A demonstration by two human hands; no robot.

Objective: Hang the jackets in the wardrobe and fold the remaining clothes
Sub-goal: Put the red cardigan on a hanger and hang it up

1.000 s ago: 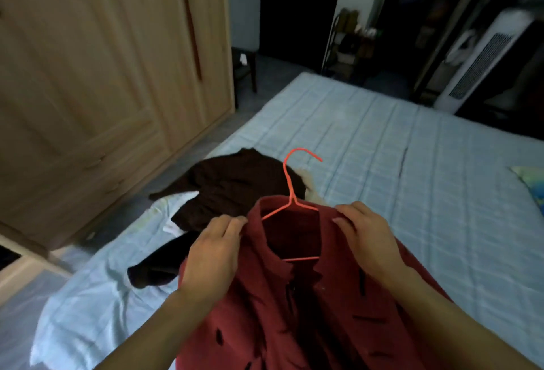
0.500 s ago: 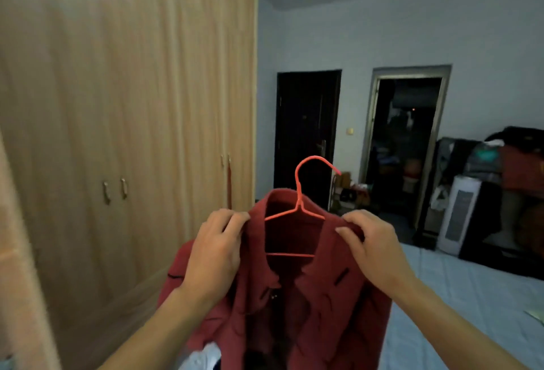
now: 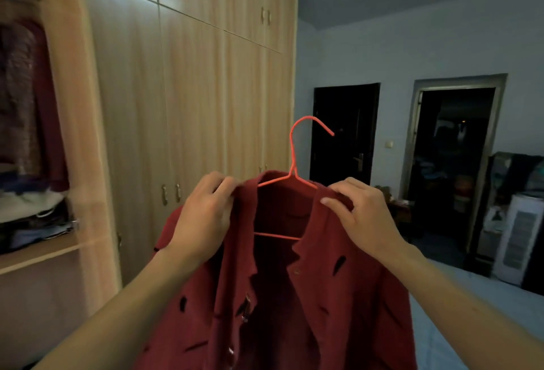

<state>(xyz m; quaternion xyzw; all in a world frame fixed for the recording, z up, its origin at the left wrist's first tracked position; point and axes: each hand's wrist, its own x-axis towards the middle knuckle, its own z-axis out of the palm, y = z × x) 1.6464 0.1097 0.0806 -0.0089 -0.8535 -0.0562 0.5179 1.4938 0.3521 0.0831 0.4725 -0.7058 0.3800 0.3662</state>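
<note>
A dark red jacket (image 3: 309, 290) with small black marks hangs on an orange wire hanger (image 3: 294, 160), held up in front of me. My left hand (image 3: 206, 210) grips the jacket's left shoulder at the collar. My right hand (image 3: 357, 213) pinches the right shoulder. The hanger's hook points up and right, free of any rail. The wooden wardrobe (image 3: 191, 105) stands to the left; its leftmost section (image 3: 26, 110) is open, showing hanging clothes and a shelf with folded clothes (image 3: 32, 219).
The bed's light blue sheet (image 3: 471, 311) lies at lower right. Two dark doorways (image 3: 344, 134) are in the far wall. A white appliance (image 3: 515, 237) stands by the right wall next to piled items.
The jacket on its hanger went up off the bed, and my view swung up and left from the bed to the wardrobe. Both hands kept their hold on the shoulders.
</note>
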